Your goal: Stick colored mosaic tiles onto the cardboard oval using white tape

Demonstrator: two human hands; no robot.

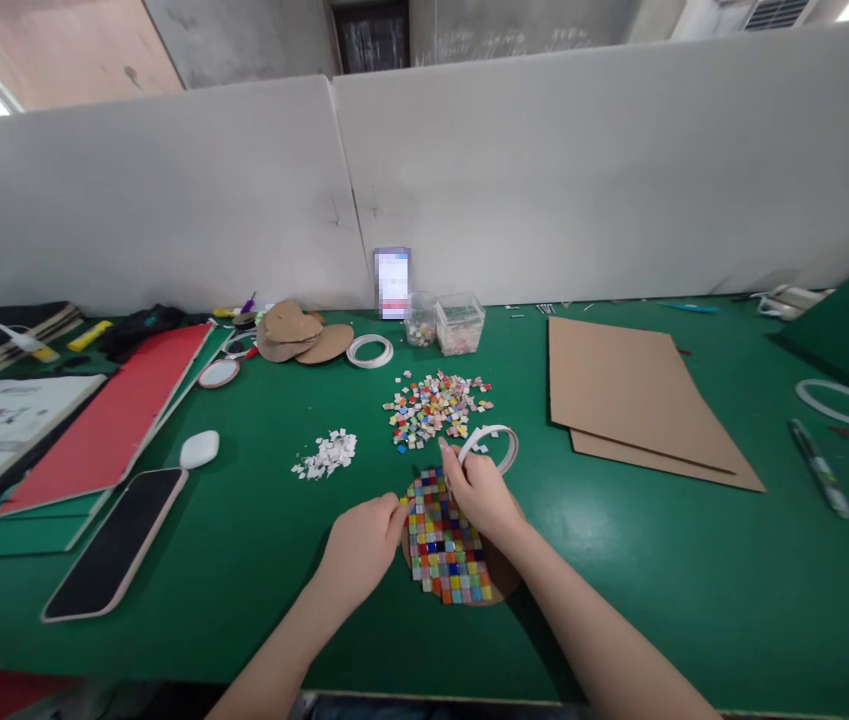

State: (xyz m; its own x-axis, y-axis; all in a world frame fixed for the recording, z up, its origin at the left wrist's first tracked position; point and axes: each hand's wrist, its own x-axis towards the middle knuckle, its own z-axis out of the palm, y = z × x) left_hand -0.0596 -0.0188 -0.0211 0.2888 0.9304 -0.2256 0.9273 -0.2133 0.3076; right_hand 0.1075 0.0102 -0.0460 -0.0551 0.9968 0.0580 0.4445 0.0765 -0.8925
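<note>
A round brown cardboard disc [500, 578] lies on the green table [259, 520], mostly covered by a grid of small coloured mosaic tiles [443, 550]. My left hand [364, 545] rests against the disc's left edge, fingers curled onto it. My right hand [478, 492] sits over the disc's upper part, its fingertips pinched at the top rows of tiles; whether a tile is between them I cannot tell. A heap of loose coloured tiles [435, 405] lies just beyond. A white tape ring [495, 440] sits right behind my right hand.
A small pile of white scraps [326, 455] lies left of the tiles. Cardboard sheets [634, 400] lie to the right, with a pen [820, 468] and a white ring [844, 402] beyond. Left are a black-and-pink paddle shape [116, 545], red board [116, 415], cardboard discs [300, 335]. Clear boxes [458, 322] stand by the partition.
</note>
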